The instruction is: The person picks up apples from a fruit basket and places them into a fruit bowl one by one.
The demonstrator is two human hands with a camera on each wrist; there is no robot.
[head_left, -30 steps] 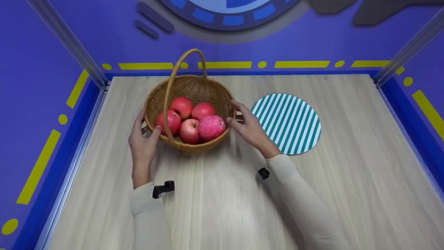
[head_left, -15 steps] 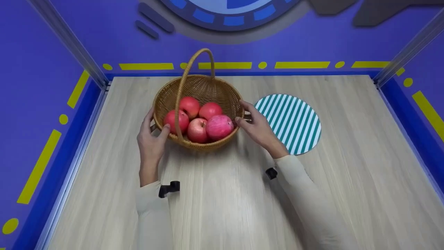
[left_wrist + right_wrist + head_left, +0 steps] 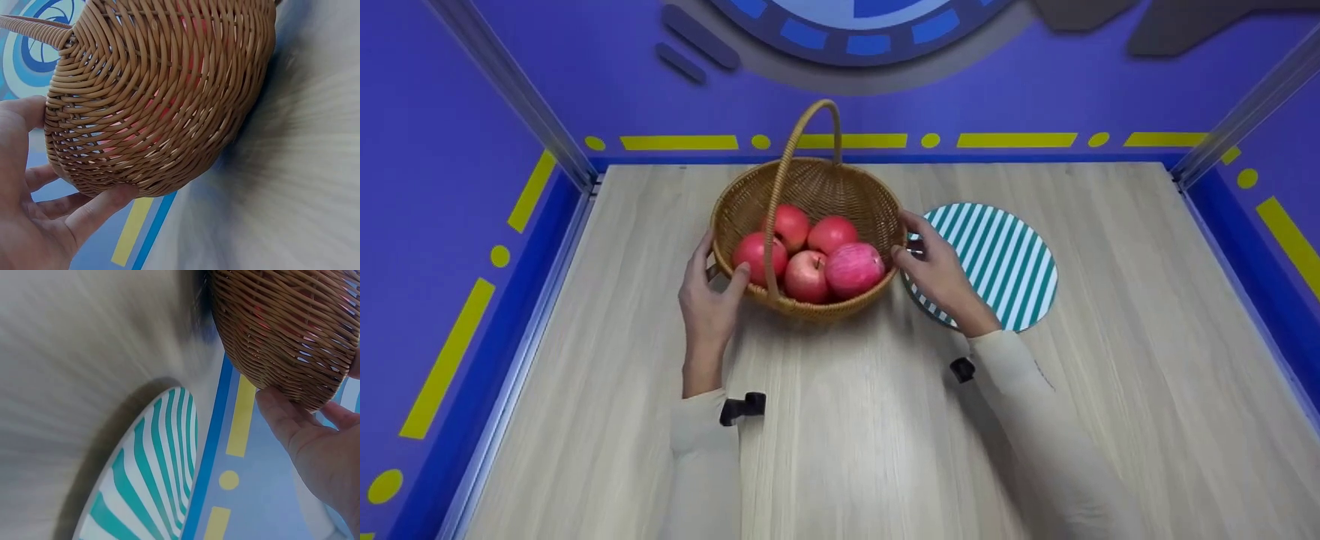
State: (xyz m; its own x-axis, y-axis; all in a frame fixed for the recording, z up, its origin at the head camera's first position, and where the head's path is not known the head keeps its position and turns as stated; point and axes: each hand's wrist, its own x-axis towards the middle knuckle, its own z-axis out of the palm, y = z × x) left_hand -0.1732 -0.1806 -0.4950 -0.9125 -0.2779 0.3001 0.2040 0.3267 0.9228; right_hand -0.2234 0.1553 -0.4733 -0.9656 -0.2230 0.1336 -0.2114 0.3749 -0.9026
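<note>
Woven brown wicker forms the basket (image 3: 877, 196), which is the thing in work, and all places I tell from it. Its bowl leans toward the person, so that the five red apples (image 3: 808, 277) inside lie gathered in the front part, and its handle (image 3: 783, 171) stands in an arch above them. The left hand (image 3: 711, 304) is clamped on the left side of the basket and the right hand (image 3: 939, 276) on its right side; the two hands are well apart, with the bowl between them.

Just to the right of the basket, a round mat with green and white stripes (image 3: 1003, 262) lies on the table (image 3: 847, 450), partly covered by the right hand and forearm.

In my judgement, the step in hand is the two-handed carrying of the full basket. The shadow below the basket suggests that it is lifted a little, but I cannot tell this with certainty. The next move would seem to call for a sideways shift to the mat, then a slow, even lowering by both hands. The lean should be corrected first, because loose apples could roll toward the low rim.
</note>
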